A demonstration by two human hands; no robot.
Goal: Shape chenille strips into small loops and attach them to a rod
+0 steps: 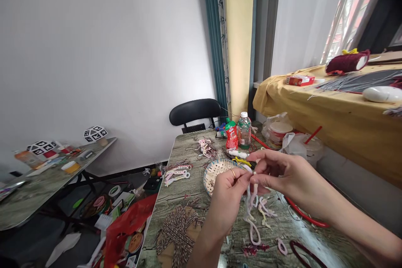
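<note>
My left hand (230,192) and my right hand (284,171) meet over the table, fingertips nearly touching. Thumb and fingers of both pinch a fuzzy pale pink-and-white yarn cord (249,205), which dangles below them and ends in a loop (256,234). The fingers partly hide the gripped section. Behind my left hand lies a round, shallow woven piece with holes and a blue-stitched rim (207,172). Short pastel yarn pieces (266,212) are scattered beneath my right hand, and a small pink yarn ring (282,246) lies nearer me.
Brown yarn wraps a cardboard piece (179,234) at front left. Yarn bundles (177,174) lie along the table's left side. A red-and-green pouch (231,136), a bottle (244,132) and a yellow-handled tool (242,161) stand or lie behind. Red tubing (306,214) curves at right.
</note>
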